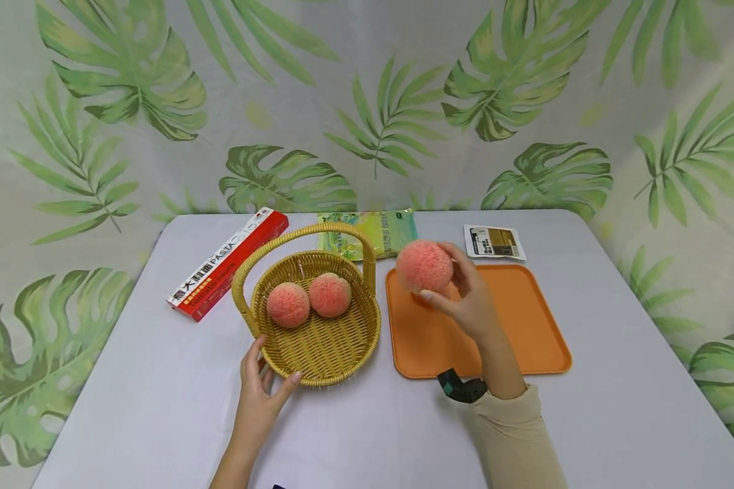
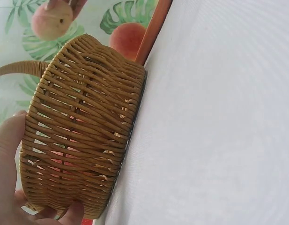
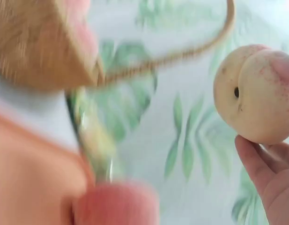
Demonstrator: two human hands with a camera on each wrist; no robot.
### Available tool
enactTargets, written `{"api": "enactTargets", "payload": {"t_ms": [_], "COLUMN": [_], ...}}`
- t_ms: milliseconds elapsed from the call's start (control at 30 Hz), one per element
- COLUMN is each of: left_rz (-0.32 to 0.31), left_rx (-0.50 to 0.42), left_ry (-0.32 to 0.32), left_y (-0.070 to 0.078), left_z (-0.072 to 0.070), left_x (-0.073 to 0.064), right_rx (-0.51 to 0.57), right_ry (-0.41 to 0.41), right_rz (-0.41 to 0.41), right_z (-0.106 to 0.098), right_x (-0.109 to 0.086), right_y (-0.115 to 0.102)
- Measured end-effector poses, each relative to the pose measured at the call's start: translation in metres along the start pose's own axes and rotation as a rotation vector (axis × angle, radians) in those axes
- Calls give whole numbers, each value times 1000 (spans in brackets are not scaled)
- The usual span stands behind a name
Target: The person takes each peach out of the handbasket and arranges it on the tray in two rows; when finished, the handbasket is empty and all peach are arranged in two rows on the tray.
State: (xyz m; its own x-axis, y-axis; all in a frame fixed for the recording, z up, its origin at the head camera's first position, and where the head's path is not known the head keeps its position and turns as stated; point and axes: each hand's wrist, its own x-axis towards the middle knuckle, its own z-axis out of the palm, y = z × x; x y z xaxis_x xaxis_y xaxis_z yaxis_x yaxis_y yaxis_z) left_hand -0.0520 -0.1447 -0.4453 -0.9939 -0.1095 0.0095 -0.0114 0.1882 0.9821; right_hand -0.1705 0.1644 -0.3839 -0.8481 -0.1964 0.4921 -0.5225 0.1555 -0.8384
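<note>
Transfer seems in hand: my right hand grasps a round pink-cream peach, my left hand a round golden wicker basket; lowering inside likely follows.

From the head we look forward and down over the left grip and right grip; from each wrist we look closely past that grip, both views sharing the wicker basket and held peach.

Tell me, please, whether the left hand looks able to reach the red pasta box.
Probably yes: nothing seems to stand between the left hand and the pasta box, though that hand holds the basket.
</note>
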Motion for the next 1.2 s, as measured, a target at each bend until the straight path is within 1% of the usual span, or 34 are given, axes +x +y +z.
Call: {"api": "enactTargets", "payload": {"t_ms": [133, 233, 333, 400, 467, 533, 600, 667, 800, 900, 1200], "left_rz": [-8, -15, -12, -4, 7, 13, 15, 18, 30, 35, 27], "left_rx": [-4, -1, 6, 10, 9, 9, 9, 9, 7, 8, 16], "left_ry": [2, 3, 7, 10, 15, 18, 20, 20, 16, 16, 21], "left_y": [-4, -14, -24, -27, -29, -29, -29, -29, -27, -27, -32], "left_z": [0, -1, -2, -2, -1, -1, -1, -1, -1, -1, -1], "left_x": [1, 3, 5, 6, 6, 6, 6, 6, 6, 6, 7], "right_rx": [-21, -58, -103, -130, -167, -205, -246, -263, -279, -270, -200], "right_ry": [121, 206, 280, 326, 352, 363, 350, 340, 326, 318, 302], "right_rz": [54, 106, 193, 260, 324, 377, 410, 428, 432, 433, 419], "right_z": [-27, -44, -56, -62, -65, -68, -69, -70, -71, -71, -70], "right_x": [-4, -10, -16, -20, -24, -27, -29, -31, -36, -38, -40], "right_y": [31, 53, 72, 81, 89, 94, 99, 104, 113, 117, 121]}}
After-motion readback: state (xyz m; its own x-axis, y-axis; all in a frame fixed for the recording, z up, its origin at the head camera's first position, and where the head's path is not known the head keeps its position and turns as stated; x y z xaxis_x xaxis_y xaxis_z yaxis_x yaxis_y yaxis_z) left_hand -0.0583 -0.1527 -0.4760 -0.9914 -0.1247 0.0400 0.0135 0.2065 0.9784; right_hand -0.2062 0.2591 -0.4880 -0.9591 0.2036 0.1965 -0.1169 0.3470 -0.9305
